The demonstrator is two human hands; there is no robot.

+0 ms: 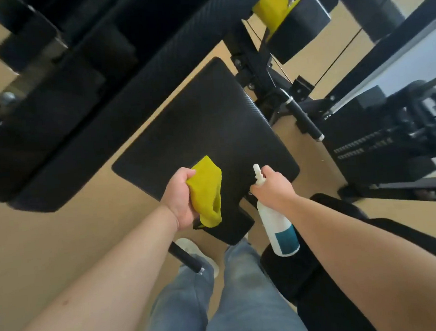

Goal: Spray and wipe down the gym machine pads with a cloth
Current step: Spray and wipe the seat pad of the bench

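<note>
We aim the spray bottle at the seat pad.
Right hand grips the bottle neck, left hand clutches the yellow cloth; mist evenly, then wipe.

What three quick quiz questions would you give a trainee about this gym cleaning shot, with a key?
1. True or false: the left grip holds the cloth.
2. Where is the bottle? A) in the right grip B) on the floor C) on a shelf
3. Fill in: both grips are over the black ___.
Key: 1 true; 2 A; 3 pad.
</note>
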